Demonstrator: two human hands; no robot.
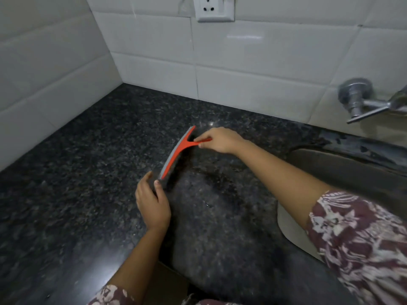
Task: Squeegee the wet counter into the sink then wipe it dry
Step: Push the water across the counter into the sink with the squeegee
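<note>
An orange squeegee [176, 154] with a grey rubber blade stands on the dark speckled granite counter [92, 155], its blade running from far right to near left. My right hand [220, 140] pinches its short handle between thumb and fingers. My left hand [152, 199] hovers at the blade's near end with its fingers spread, the thumb tip close to the blade; whether it touches is unclear. The sink [343, 170] lies at the right, its basin dark and partly hidden by my right arm.
White tiled walls meet at the back left corner. A metal tap [361, 102] juts from the wall above the sink. A wall socket [214, 8] sits high at the back. A pale object [290, 225] shows under my right forearm.
</note>
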